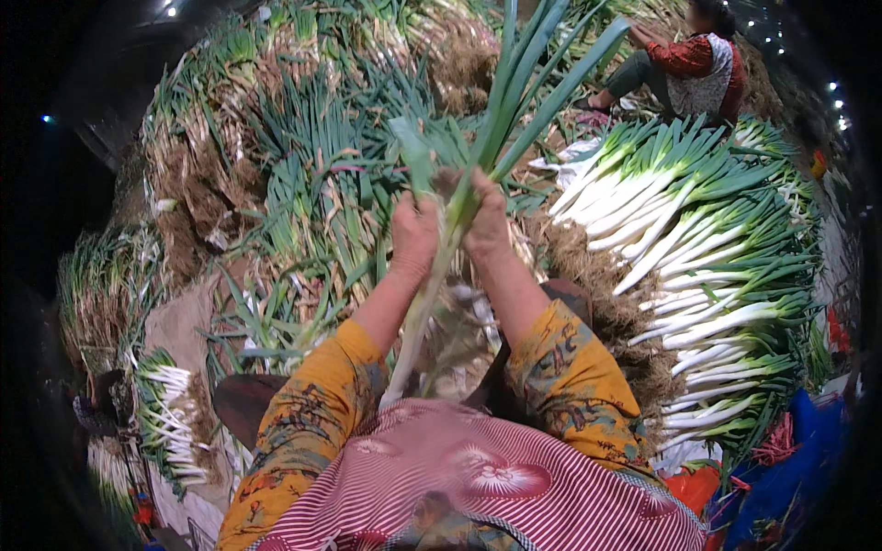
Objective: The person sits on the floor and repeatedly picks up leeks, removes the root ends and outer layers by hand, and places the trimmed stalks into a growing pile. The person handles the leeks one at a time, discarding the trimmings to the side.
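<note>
A long green onion (433,293), with broad green leaves at the top and a pale stalk slanting down to my striped apron (510,468), stands between my hands. My right hand (488,213) is closed round it just below where the leaves fan out. My left hand (415,227) is closed on a wide leaf (412,151) at the left of the stalk. Both hands are slightly blurred, and the fingertips are partly hidden. On the right lies a large curved pile of white-stalked green onions (696,262), roots turned towards me.
Unpeeled green onions (324,138) with brown leaves and roots cover the ground ahead and left. A person in a red top (696,62) sits at the upper right. A smaller stack of white-stalked onions (172,413) lies lower left, blue sheeting (792,468) lower right.
</note>
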`<state>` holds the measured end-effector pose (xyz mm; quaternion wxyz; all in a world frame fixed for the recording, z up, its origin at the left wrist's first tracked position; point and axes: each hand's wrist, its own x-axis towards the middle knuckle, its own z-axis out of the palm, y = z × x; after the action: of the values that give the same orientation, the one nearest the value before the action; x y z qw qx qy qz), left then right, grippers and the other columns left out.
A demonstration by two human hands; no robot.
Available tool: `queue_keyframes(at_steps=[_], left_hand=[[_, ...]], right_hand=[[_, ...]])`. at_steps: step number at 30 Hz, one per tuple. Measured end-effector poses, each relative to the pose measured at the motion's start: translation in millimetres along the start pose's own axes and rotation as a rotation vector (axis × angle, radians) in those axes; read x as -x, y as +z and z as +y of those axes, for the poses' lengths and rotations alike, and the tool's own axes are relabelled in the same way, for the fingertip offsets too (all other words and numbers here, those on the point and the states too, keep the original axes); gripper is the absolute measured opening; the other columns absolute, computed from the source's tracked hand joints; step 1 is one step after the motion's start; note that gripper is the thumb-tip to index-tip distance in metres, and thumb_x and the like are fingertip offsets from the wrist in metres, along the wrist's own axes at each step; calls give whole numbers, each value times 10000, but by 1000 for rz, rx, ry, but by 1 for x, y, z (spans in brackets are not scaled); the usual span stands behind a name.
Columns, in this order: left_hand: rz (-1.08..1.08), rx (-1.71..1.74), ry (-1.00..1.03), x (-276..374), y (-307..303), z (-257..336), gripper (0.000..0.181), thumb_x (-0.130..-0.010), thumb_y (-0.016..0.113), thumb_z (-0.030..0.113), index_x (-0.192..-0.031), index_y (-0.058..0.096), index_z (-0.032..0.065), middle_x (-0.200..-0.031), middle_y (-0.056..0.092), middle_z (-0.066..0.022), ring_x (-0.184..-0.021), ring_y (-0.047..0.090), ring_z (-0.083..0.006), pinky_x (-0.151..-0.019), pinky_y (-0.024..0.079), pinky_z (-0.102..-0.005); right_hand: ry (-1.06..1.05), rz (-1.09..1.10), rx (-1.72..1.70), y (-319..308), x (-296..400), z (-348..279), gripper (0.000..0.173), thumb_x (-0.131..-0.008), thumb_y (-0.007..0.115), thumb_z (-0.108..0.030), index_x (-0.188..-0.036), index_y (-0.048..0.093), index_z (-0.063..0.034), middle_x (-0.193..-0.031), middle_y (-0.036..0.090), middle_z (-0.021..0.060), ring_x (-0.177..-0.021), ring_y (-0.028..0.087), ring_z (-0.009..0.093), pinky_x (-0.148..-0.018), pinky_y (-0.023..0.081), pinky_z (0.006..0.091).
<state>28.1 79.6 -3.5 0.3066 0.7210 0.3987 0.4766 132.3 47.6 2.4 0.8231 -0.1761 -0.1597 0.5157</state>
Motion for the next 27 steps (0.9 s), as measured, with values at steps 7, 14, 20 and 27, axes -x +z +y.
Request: queue_keyframes(at_steps=[7,14,20,27], left_hand=[[223,827,-534,27,-63,-56,254,-915,395,289,-867,478,54,-726,505,-52,-632,498,-172,-553,441,-329],[46,10,-772,118,-220,-246,283,-860,407,228,-1003,521,12,-805,575,-149,-715,552,-277,-585,448,-372],[-482,-259,-203,66,-121,-98,482,-787,544,215,-1221,436,33,-1206,454,-198,-1094,448,-300,-922,346,-370],[-1288,-64,-333,79,-87,9,526,-727,630,305,-1112,466,-14,-965,571,-113,-876,531,-160,-800,428,-336]], right_hand=[[-2,-131,-29,-9,-14,-63,545,-742,560,-565,-873,477,-42,-613,436,-16,-525,437,96,-489,397,253],[-117,-146,-206,-47,-21,-130,613,-704,562,-616,-907,466,-46,-689,419,4,-567,409,118,-539,367,271],[-145,7,-185,-40,-23,-111,537,-734,542,-592,-820,464,-68,-651,401,4,-559,398,126,-521,359,283],[-132,69,-209,-40,-36,-113,485,-773,531,-539,-790,467,-59,-626,415,22,-556,435,164,-500,383,310]])
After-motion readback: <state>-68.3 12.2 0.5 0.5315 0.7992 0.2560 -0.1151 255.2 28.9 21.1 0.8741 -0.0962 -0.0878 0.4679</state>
